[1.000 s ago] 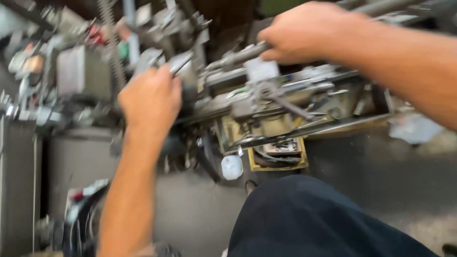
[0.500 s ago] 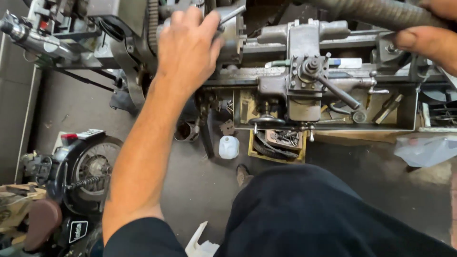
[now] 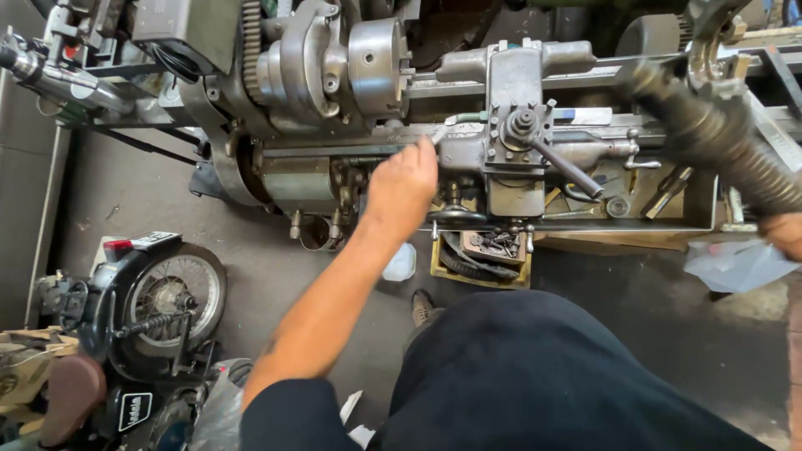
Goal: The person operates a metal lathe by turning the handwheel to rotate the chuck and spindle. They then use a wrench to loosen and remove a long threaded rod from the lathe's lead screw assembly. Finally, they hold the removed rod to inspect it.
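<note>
A grey metal lathe (image 3: 535, 159) stretches across the head view, with its chuck (image 3: 376, 63) at the upper middle and its carriage with a black handle (image 3: 522, 134) to the right. My left hand (image 3: 403, 185) rests on the lathe bed just left of the carriage, fingers closed around a thin silvery metal tool (image 3: 439, 133) whose tip sticks out above the knuckles. My right hand (image 3: 785, 234) shows only at the right edge, gripping the end of a thick black ribbed hose (image 3: 710, 134) that slants over the lathe's right end.
On the concrete floor under the lathe sit a white plastic bottle (image 3: 401, 263) and a yellow tray of metal scraps (image 3: 484, 255). A motorcycle wheel (image 3: 171, 292) stands at lower left. A clear plastic bag (image 3: 735, 263) lies at right. My shoe (image 3: 422, 306) is near the bottle.
My left hand dropped from the chuck area down and right to the bed beside the carriage. My right hand slid down the hose to the right edge.
</note>
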